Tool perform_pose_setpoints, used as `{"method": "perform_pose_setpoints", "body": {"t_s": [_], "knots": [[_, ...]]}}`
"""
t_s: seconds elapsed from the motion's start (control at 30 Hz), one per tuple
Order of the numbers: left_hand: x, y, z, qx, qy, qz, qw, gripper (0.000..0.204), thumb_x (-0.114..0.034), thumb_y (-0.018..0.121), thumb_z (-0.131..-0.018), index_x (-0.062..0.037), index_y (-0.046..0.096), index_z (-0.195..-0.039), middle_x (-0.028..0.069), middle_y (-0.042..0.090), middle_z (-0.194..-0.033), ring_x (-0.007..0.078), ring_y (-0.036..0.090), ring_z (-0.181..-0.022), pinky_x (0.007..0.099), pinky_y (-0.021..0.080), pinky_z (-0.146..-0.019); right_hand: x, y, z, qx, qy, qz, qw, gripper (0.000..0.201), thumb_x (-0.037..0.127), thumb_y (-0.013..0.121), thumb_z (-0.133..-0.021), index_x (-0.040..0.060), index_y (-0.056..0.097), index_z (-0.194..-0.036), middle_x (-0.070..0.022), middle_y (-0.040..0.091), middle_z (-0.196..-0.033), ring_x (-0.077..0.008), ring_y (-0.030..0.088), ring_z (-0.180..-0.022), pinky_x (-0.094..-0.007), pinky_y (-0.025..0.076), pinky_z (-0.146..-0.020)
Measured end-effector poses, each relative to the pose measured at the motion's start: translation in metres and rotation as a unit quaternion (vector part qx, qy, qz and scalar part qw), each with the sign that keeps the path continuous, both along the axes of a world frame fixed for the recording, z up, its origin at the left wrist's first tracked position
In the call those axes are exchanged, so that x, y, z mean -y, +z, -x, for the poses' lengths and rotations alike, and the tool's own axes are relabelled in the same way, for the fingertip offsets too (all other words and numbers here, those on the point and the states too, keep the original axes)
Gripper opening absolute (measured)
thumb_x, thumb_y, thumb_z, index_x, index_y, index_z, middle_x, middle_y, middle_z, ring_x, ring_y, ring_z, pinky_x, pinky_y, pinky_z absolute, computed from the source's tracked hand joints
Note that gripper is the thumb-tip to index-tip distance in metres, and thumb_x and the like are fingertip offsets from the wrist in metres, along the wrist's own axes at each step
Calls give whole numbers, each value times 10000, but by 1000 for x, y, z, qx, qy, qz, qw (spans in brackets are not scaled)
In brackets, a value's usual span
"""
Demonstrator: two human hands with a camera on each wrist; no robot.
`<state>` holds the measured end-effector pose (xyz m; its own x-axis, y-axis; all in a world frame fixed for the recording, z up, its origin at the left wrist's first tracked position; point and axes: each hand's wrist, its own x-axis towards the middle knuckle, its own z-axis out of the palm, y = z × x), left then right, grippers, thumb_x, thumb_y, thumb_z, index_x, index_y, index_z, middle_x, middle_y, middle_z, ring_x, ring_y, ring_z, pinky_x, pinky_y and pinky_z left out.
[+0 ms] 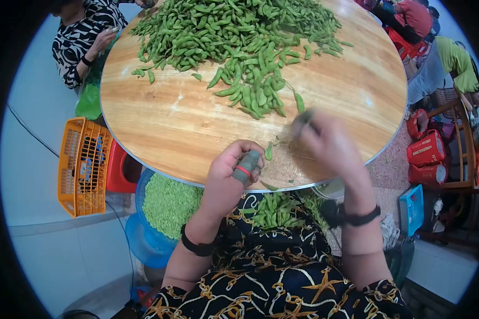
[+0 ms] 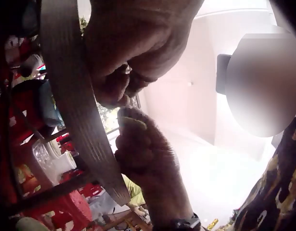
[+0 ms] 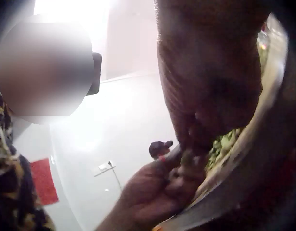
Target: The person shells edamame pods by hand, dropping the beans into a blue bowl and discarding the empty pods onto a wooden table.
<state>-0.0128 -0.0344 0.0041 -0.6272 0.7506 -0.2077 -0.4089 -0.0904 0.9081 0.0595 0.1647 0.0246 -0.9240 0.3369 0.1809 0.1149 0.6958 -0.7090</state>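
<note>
Green soybean pods (image 1: 239,32) are heaped on a round wooden table (image 1: 159,117). At its near edge, my left hand (image 1: 234,167) curls its fingers in beside a thumb with a grey-green cover (image 1: 246,166) and red band. A single pod (image 1: 269,151) shows right beside those fingertips. My right hand (image 1: 330,141), motion-blurred, hangs over the table to the right, below the pods' near end. In the right wrist view, the left hand (image 3: 155,190) is close under the right hand (image 3: 210,91); what either holds I cannot tell. More pods (image 1: 277,210) lie on my lap.
Shelled beans (image 1: 170,204) fill a blue basin left of my lap. An orange crate (image 1: 82,167) and red stool (image 1: 120,170) stand left. Another person (image 1: 88,37) sits at the far left; a pale bowl (image 1: 332,189) is partly under the table's right edge.
</note>
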Motion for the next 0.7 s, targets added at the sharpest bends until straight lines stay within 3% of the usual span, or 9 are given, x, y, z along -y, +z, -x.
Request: {"method": "perform_pose_setpoints", "body": {"t_s": [0.03, 0.17, 0.33, 0.43, 0.5, 0.53, 0.6, 0.63, 0.7], "knots": [[1, 1, -1, 35, 14, -24, 999, 198, -6, 494, -858, -45, 517, -1051, -5, 527, -837, 46, 478, -691, 150, 387, -591, -12, 0, 14, 4, -88, -72, 994, 205, 195, 591, -795, -8, 564, -798, -211, 597, -680, -365, 602, -660, -438, 468, -582], [-2, -2, -1, -36, 20, -10, 999, 193, -18, 503, -861, -44, 513, -1052, -8, 515, -832, 45, 483, -697, 139, 380, -593, -15, -11, 30, 56, -105, -224, 967, 185, 156, 577, -777, -16, 512, -796, -224, 587, -636, -398, 592, -639, -478, 472, -591], [-2, -1, 0, -11, 23, -5, 1000, 232, -20, 534, -856, -25, 504, -1086, 2, 515, -851, 47, 484, -709, 144, 386, -593, -1, -17, 19, 21, -135, -195, 971, 148, 122, 587, -749, -8, 520, -776, -226, 588, -640, -393, 591, -630, -469, 473, -587], [-7, 5, -2, -9, 21, -3, 1000, 271, -38, 539, -863, -12, 497, -1130, 4, 520, -854, 49, 485, -703, 144, 377, -572, 3, -16, 9, -29, -155, -113, 981, 126, 96, 601, -730, -11, 556, -781, -211, 585, -628, -358, 600, -596, -422, 477, -562], [-14, 8, -4, 16, 32, -32, 999, 282, -42, 547, -860, -8, 503, -1136, 9, 533, -856, 51, 485, -688, 143, 366, -552, 10, -9, 0, -65, -122, 58, 989, 115, 79, 618, -725, -12, 580, -784, -125, 592, -604, -214, 601, -556, -325, 462, -538], [-17, 9, -4, 43, 41, -59, 996, 292, -45, 555, -857, -4, 508, -1143, 14, 547, -858, 52, 485, -672, 142, 354, -532, 15, -7, -4, -67, -120, 58, 989, 115, 79, 618, -725, -12, 580, -784, -125, 592, -604, -214, 601, -556, -325, 462, -538], [-20, 8, -2, 86, 33, -64, 994, 252, -40, 578, -845, -21, 541, -1094, 7, 552, -860, 41, 478, -661, 146, 356, -526, 27, 0, -13, -48, -29, 289, 956, 111, 75, 626, -728, -11, 583, -783, -27, 569, -620, -71, 515, -577, -242, 428, -545], [-21, 7, -1, 131, 22, -69, 989, 214, -36, 602, -834, -38, 574, -1045, 1, 557, -862, 31, 470, -650, 151, 357, -520, 31, 9, -18, -7, -5, 280, 960, 139, 105, 638, -772, -11, 571, -811, 21, 540, -663, -31, 457, -626, -214, 410, -554], [-19, -2, -1, 136, 35, -114, 983, 190, -35, 610, -827, -41, 581, -1015, 6, 572, -860, 31, 477, -644, 149, 349, -506, 36, 7, -20, -4, 9, 324, 946, 154, 118, 638, -795, -12, 568, -840, 15, 541, -672, -32, 458, -632, -211, 407, -556]]}}
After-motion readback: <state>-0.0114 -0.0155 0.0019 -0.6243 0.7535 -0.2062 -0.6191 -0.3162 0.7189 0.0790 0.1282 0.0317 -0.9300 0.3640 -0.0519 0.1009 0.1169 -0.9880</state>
